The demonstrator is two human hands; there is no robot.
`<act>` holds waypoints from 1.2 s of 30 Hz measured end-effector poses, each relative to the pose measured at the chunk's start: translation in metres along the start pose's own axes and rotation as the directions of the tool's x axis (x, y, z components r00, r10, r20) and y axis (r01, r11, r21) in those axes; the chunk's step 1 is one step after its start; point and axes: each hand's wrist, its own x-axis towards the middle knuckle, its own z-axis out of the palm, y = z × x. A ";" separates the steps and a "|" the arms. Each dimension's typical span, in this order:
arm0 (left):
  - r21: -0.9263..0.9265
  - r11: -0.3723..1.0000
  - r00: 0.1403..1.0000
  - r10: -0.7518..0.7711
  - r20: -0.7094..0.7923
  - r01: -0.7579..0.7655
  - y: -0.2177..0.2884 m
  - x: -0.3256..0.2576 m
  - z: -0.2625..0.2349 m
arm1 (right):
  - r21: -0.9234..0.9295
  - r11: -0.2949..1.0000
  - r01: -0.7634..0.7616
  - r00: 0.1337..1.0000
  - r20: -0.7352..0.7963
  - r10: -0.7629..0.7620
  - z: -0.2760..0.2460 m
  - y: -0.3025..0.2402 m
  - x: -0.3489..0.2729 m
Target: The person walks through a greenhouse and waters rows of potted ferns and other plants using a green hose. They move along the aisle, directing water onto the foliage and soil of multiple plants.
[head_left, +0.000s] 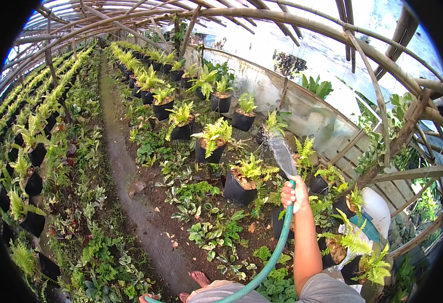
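We hold the green hose (274, 250) in our right hand (295, 193), fingers clenched round its end, near the right of the scene, and a jet of water (282, 154) fans out toward the potted ferns (214, 135) farther off. The spray could scour soil from the black grow bags (239, 189) if it lingers on one pot, and the hose trailing low by our bare foot (199, 278) could snag or flatten the small ground plants (209, 232). Our left hand is out of view, so we cannot tell its grip; the nozzle is hidden inside the fist, and the white container (378, 209) at the right is half hidden by fronds
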 end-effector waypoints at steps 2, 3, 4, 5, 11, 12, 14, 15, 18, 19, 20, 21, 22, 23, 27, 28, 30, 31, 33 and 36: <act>0.006 1.000 1.000 0.001 0.007 -0.001 0.001 -0.001 0.001 | -0.001 1.000 -0.003 1.000 0.001 0.003 -0.001 0.000 0.000; 0.008 1.000 1.000 0.002 0.011 -0.002 0.003 -0.002 0.002 | 0.001 1.000 -0.008 1.000 0.001 0.008 -0.002 0.000 0.001; 0.011 1.000 1.000 0.002 0.015 -0.003 0.005 -0.003 0.003 | 0.020 1.000 -0.018 1.000 0.003 0.018 -0.002 0.000 0.001; 0.017 1.000 1.000 0.005 0.015 -0.005 0.006 -0.005 0.004 | -0.001 1.000 -0.011 1.000 0.005 0.011 -0.003 0.000 0.001; 0.024 1.000 1.000 0.015 -0.003 -0.015 0.017 -0.013 0.010 | -0.022 1.000 -0.002 1.000 -0.001 0.002 -0.002 0.001 0.000; 0.005 1.000 1.000 0.001 -0.018 -0.001 0.017 -0.014 0.010 | -0.027 1.000 -0.002 1.000 -0.001 0.002 -0.002 0.000 0.001; -0.023 1.000 1.000 -0.010 -0.019 0.010 0.017 -0.013 0.010 | -0.030 1.000 -0.003 1.000 -0.001 0.003 -0.002 0.001 0.001; -0.032 0.999 1.000 -0.005 -0.006 0.005 0.016 -0.013 0.010 | -0.027 1.000 -0.004 1.000 0.002 0.004 -0.002 0.002 0.001; -0.021 1.000 1.000 0.006 0.014 -0.006 0.014 -0.011 0.009 | -0.022 1.000 0.001 1.000 0.012 -0.001 -0.002 0.002 0.001; -0.011 1.000 1.000 0.009 0.018 -0.009 0.014 -0.011 0.009 | -0.006 1.000 0.002 1.000 0.008 -0.002 -0.003 0.002 0.001; -0.005 1.000 1.000 0.007 0.017 -0.006 0.014 -0.011 0.009 | -0.019 1.000 0.002 1.000 0.012 -0.001 -0.003 0.002 0.001; 0.001 1.000 1.000 0.004 0.016 -0.004 0.016 -0.012 0.009 | -0.018 1.000 -0.002 1.000 0.009 0.002 -0.003 0.003 0.001; 0.006 1.000 1.000 0.002 0.014 -0.003 0.017 -0.013 0.010 | -0.004 1.000 -0.009 1.000 0.014 0.009 -0.002 0.003 0.002; 0.012 1.000 1.000 0.003 0.004 -0.003 0.019 -0.013 0.010 | -0.014 1.000 -0.007 1.000 0.011 0.007 -0.002 0.003 0.002; -0.034 0.999 0.999 -0.025 -0.026 0.024 0.022 -0.015 0.011 | -0.005 1.000 -0.014 1.000 0.014 0.014 0.000 0.004 0.002; -0.062 0.997 0.999 -0.039 -0.032 0.037 0.021 -0.014 0.011 | -0.004 1.000 -0.016 1.000 0.012 0.017 0.000 0.004 0.002; -0.021 1.000 1.000 -0.015 -0.007 0.015 0.018 -0.011 0.008 | -0.013 1.000 -0.009 1.000 0.008 0.009 0.001 0.004 0.002; 0.000 1.000 1.000 -0.004 0.006 0.004 0.016 -0.010 0.007 | -0.004 1.000 -0.008 1.000 0.002 0.008 0.002 0.004 0.002; -0.006 1.000 1.000 0.011 0.026 -0.011 0.012 -0.007 0.004 | -0.028 1.000 -0.003 1.000 0.005 0.003 0.003 0.005 0.001; -0.003 1.000 1.000 0.021 0.016 -0.021 0.009 -0.005 0.002 | -0.021 1.000 0.001 1.000 0.011 -0.001 0.006 0.006 0.000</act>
